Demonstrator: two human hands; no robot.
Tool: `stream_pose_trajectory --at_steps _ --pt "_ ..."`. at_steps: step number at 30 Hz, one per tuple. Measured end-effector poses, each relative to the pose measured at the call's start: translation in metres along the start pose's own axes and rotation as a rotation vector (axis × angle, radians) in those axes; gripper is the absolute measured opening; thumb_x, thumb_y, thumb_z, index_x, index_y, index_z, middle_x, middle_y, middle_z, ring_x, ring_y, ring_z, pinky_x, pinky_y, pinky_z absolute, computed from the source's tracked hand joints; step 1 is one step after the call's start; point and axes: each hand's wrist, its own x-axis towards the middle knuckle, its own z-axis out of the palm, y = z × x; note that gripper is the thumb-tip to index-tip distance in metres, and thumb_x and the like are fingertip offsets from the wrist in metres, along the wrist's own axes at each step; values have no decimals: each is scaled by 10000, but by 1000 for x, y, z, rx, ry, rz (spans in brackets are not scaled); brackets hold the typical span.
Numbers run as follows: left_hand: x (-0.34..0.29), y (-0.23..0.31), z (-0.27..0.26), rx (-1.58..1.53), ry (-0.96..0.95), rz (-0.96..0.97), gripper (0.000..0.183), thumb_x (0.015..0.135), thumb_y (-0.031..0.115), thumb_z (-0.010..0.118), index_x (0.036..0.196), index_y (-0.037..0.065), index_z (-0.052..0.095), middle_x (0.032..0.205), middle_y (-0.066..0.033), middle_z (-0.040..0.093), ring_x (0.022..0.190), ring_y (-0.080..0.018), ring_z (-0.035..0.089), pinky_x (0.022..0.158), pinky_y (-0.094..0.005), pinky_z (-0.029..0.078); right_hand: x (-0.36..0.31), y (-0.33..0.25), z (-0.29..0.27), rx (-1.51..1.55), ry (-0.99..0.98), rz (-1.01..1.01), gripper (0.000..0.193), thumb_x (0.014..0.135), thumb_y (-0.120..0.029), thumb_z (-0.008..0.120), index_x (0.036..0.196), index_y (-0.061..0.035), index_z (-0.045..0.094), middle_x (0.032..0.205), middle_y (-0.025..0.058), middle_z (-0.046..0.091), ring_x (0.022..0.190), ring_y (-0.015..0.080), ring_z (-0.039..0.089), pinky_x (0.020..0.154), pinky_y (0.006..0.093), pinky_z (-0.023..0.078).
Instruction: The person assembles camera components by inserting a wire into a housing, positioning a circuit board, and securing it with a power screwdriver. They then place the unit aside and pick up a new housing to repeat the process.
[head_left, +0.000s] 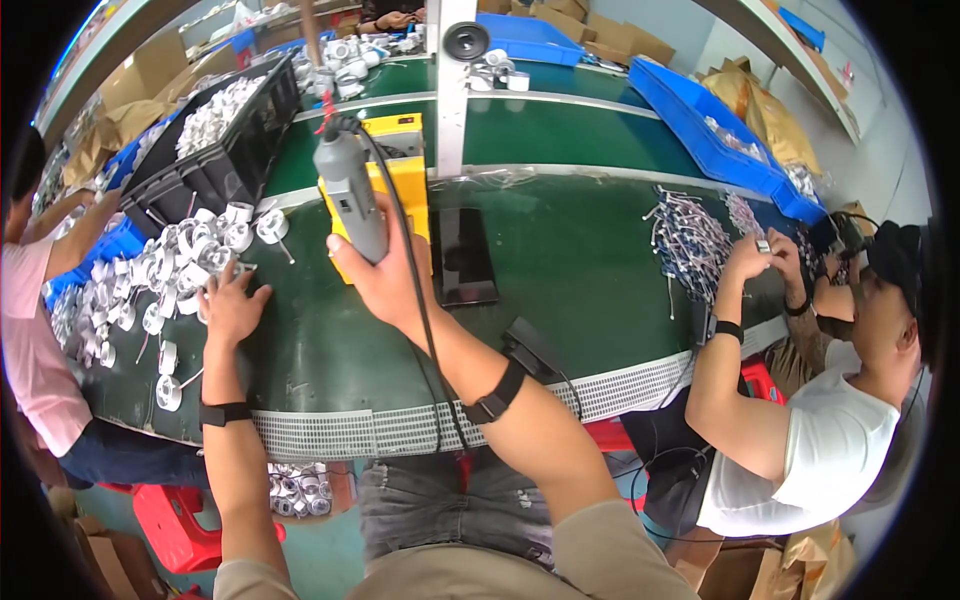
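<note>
My right hand [385, 280] is wrapped around a grey electric screwdriver [352, 190], raised over the bench with its black cable running down past my forearm. Fingers spread, my left hand [236, 306] reaches the near edge of a heap of white round housings [185, 255] with short wires. Its fingertips touch or nearly touch one housing; I see nothing gripped in it. Behind the screwdriver stands a yellow box [408, 185], partly covered by the tool and my hand. A dark flat panel [465, 258] lies right of the box.
A black crate [205, 165] of white parts stands back left. Bundled wires [688, 240] lie at right, before a blue tray [700, 135]. A white post [451, 110] rises mid-bench. A black adapter [533, 348] sits near the front edge. Co-workers sit on both sides.
</note>
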Motion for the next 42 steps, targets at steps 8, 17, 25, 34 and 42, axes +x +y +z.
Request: stream_pose_trajectory --at_steps 8,17,25,34,42 --pt "2 0 14 -132 372 53 287 832 303 652 1025 98 706 1274 -82 590 1305 -419 375 1095 -566 210 -1 4 2 56 -45 13 420 815 -217 702 1144 -44 506 869 73 614 757 174 603 705 312 483" --pt "-32 59 4 -882 45 557 113 821 33 648 912 -30 668 793 -107 663 713 -154 621 683 -285 489 -10 -1 10 225 -158 65 391 822 -187 700 1109 -20 492 976 100 554 879 178 551 790 328 450" --pt "-46 70 6 -954 -289 749 178 749 45 735 916 10 683 870 -80 686 835 -159 656 755 -311 515 -16 3 17 288 -288 141 486 838 -371 697 1090 3 516 912 110 620 827 193 603 757 329 480" --pt "-43 70 13 -996 -343 760 224 717 52 764 925 22 684 895 -83 693 869 -197 656 813 -328 506 -17 -3 14 397 -321 183 480 842 -375 696 1086 -6 508 907 104 577 847 194 562 767 339 448" --pt "-41 70 9 -954 -422 730 215 736 61 749 938 22 688 900 -86 703 861 -220 663 830 -337 501 -17 7 18 475 -292 211 490 849 -426 678 1076 -22 520 800 81 567 734 186 559 690 326 456"
